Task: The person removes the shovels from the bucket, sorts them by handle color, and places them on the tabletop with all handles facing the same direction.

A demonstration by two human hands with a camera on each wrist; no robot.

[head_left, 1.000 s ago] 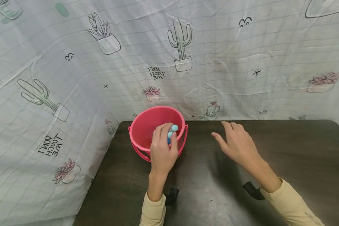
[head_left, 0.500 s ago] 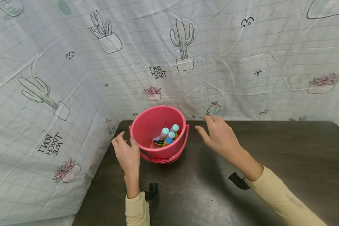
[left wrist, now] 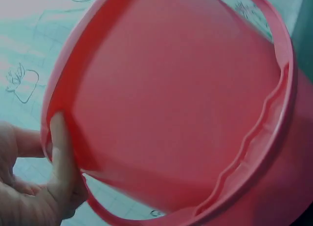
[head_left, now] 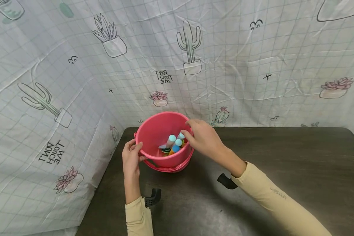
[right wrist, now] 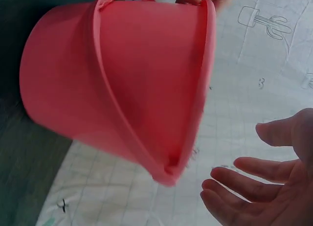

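Observation:
A pink bucket [head_left: 149,131] stands at the back left of the table, its handle [head_left: 168,169] hanging down in front. Its left rim is gripped by my left hand [head_left: 131,158], thumb over the inside and fingers outside, as the left wrist view also shows the hand [left wrist: 46,179]. At the right rim, my right hand [head_left: 205,137] overlaps the bucket in the head view. From the right wrist, that hand [right wrist: 266,182] has spread fingers just off the rim. Inside the bucket lie several tube-like things [head_left: 171,139] with pale blue round tops, plus a blue-topped one [head_left: 176,148].
The dark wooden table [head_left: 271,177] extends to the right. A white cloth [head_left: 239,59] printed with cacti hangs behind and on the left. Black wrist-camera mounts [head_left: 226,181] stick out from both sleeves.
My left hand has come out of the bucket, leaving the pale-topped things inside, and now grips the left rim. My right hand has moved left to the bucket's right rim.

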